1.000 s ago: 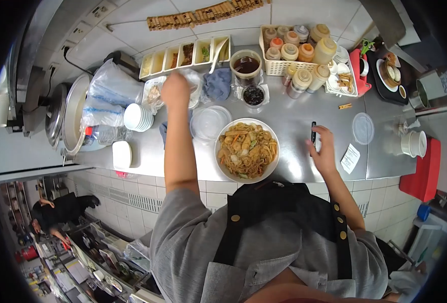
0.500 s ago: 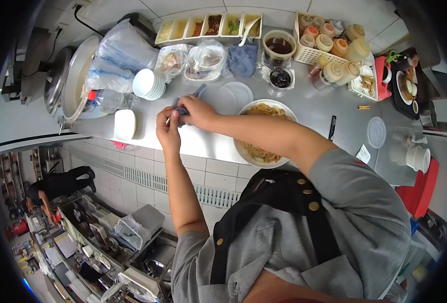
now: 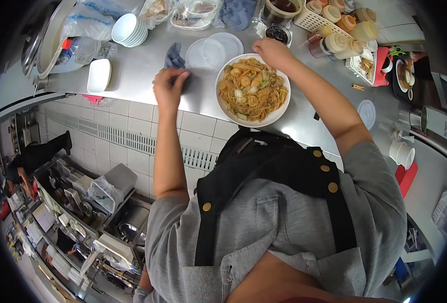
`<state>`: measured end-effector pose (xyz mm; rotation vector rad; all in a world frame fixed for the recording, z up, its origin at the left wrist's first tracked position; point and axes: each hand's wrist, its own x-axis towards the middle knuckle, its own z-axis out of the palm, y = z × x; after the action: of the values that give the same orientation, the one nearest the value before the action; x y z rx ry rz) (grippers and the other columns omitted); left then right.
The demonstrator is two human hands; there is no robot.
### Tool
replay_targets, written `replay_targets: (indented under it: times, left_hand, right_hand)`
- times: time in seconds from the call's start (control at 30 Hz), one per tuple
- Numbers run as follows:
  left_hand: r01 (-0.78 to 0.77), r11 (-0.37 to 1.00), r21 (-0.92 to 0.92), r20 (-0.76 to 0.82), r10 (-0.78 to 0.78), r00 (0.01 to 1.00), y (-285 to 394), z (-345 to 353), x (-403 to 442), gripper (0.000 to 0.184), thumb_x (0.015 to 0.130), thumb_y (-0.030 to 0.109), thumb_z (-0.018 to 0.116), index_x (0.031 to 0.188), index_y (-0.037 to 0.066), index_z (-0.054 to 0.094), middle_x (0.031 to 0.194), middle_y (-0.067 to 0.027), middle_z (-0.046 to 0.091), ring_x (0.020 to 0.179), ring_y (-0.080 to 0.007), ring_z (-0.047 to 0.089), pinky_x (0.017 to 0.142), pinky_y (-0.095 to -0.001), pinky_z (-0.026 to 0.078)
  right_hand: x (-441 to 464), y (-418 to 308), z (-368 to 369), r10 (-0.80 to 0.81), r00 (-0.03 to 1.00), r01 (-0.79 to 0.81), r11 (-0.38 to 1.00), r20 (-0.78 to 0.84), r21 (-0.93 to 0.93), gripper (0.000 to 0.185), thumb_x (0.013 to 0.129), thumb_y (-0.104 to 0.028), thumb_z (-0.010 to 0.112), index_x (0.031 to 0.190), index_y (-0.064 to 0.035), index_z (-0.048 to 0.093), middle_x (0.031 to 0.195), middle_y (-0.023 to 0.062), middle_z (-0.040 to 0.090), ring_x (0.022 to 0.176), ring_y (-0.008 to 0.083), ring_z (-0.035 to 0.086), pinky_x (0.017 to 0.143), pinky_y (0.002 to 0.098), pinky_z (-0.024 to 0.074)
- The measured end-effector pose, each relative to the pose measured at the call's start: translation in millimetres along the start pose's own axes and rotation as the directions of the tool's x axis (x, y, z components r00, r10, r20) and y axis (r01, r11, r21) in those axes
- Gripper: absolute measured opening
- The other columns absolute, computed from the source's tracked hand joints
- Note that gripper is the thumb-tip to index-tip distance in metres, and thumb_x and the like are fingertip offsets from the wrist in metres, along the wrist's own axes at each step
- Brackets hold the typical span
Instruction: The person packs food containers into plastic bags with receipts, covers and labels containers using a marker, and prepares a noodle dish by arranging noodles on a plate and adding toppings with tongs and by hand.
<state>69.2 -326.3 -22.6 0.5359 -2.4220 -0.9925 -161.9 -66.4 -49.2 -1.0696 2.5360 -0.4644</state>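
Observation:
A white bowl of noodles [image 3: 254, 91] with vegetables stands near the front edge of the steel counter. My right hand [image 3: 274, 53] is at the bowl's upper right rim, its fingers curled together and their tips partly hidden; whether it grips anything does not show. To the left, my left hand [image 3: 169, 87] hovers over the counter edge with thumb and fingers apart. Just beyond it lies a crumpled blue-grey cloth [image 3: 174, 56]. Two clear round lids [image 3: 203, 54] lie between the cloth and the bowl.
A cup of dark sauce [image 3: 278, 34] stands behind my right hand, with squeeze bottles [image 3: 337, 43] right of it. Stacked white bowls [image 3: 128, 31] and a white square dish [image 3: 98, 76] sit at left. Across the aisle a person in black [image 3: 39, 154] bends over another counter.
My right hand has left the cloth and crossed right to the bowl. My left hand has let go of the cloth, now on the counter. The view has shifted, showing the whole bowl.

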Motion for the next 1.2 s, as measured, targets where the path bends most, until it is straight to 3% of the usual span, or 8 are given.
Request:
replay_targets:
  times: [0.1,0.33,0.4,0.53,0.7,0.8,0.9,1.2]
  left_hand:
    - [0.076,0.994,-0.072,0.137,-0.066,0.988,19,39,13,0.017,0.081,0.015,0.082,0.09,0.002,0.074,0.088,-0.0099,0.071,0.076,-0.0209,0.067,0.073,-0.0326,0.053]
    - [0.226,0.96,-0.162,0.229,-0.187,0.955,38,89,32,0.017,0.086,0.015,0.077,0.093,0.0,0.073,0.081,-0.0104,0.074,0.073,-0.0156,0.067,0.07,-0.029,0.051]
    - [0.264,0.943,-0.201,0.224,-0.218,0.95,35,87,27,0.017,0.087,0.015,0.077,0.094,0.0,0.073,0.082,-0.0089,0.074,0.073,-0.0142,0.066,0.07,-0.0284,0.051]
    - [0.296,0.919,-0.259,0.231,-0.238,0.943,25,78,18,0.019,0.09,0.018,0.077,0.096,0.0,0.072,0.085,-0.0037,0.072,0.078,-0.0102,0.063,0.073,-0.0267,0.05]
    - [0.295,0.908,-0.297,0.2,-0.243,0.949,19,73,14,0.017,0.09,0.016,0.076,0.096,0.001,0.073,0.083,-0.0057,0.073,0.073,-0.0114,0.063,0.069,-0.0276,0.05]
    - [0.275,0.913,-0.3,0.202,-0.221,0.954,23,71,12,0.017,0.09,0.016,0.076,0.095,0.0,0.072,0.082,-0.0052,0.072,0.073,-0.0113,0.062,0.07,-0.0274,0.05]
    - [0.284,0.923,-0.258,0.216,-0.232,0.948,25,74,16,0.017,0.09,0.016,0.076,0.095,0.0,0.072,0.083,-0.0048,0.072,0.073,-0.011,0.063,0.071,-0.0272,0.05]
    - [0.322,0.887,-0.331,0.242,-0.25,0.938,19,75,16,0.018,0.09,0.016,0.076,0.097,0.0,0.071,0.084,-0.0041,0.072,0.075,-0.0099,0.063,0.071,-0.0263,0.05]
  right_hand:
    - [-16,-6,-21,0.142,0.955,-0.16,0.986,0.259,0.053,0.024,0.097,-0.025,0.057,0.106,-0.0075,0.07,0.1,0.0164,0.072,0.094,0.0356,0.068,0.083,0.0485,0.0532]
    - [-3,8,29,-0.068,0.995,0.042,0.949,0.07,0.314,0.027,0.092,-0.013,0.054,0.113,-0.0059,0.07,0.11,0.0181,0.071,0.101,0.0328,0.069,0.09,0.0416,0.0529]
    - [-2,6,31,0.012,0.969,-0.17,0.756,0.246,0.632,0.031,0.089,-0.007,0.053,0.114,-0.0072,0.071,0.119,0.0131,0.07,0.114,0.0284,0.064,0.099,0.0371,0.0483]
    - [-28,15,16,-0.264,0.956,0.037,0.538,0.127,0.842,0.024,0.089,-0.01,0.057,0.107,-0.0096,0.073,0.127,0.0067,0.066,0.125,0.0227,0.055,0.107,0.0362,0.0419]
    - [-58,2,-24,-0.402,0.915,0.396,0.88,-0.034,0.261,0.016,0.087,-0.011,0.059,0.096,-0.0103,0.072,0.112,0.0024,0.066,0.121,0.0252,0.053,0.106,0.0414,0.0392]
    - [-57,-22,-45,-0.302,0.953,0.3,0.95,-0.012,-0.085,0.014,0.088,-0.022,0.067,0.095,-0.0103,0.072,0.1,0.0023,0.064,0.112,0.026,0.055,0.098,0.0411,0.045]
    - [-24,-17,-9,-0.213,0.94,0.232,0.972,-0.267,0.04,0.021,0.085,-0.03,0.072,0.092,-0.0099,0.072,0.098,0.0013,0.063,0.11,0.0239,0.057,0.09,0.04,0.0495]
    - [-7,-22,0,-0.26,0.952,0.243,0.963,-0.163,-0.114,0.009,0.086,-0.019,0.068,0.091,-0.0126,0.072,0.098,0.0013,0.064,0.106,0.022,0.06,0.083,0.0382,0.055]
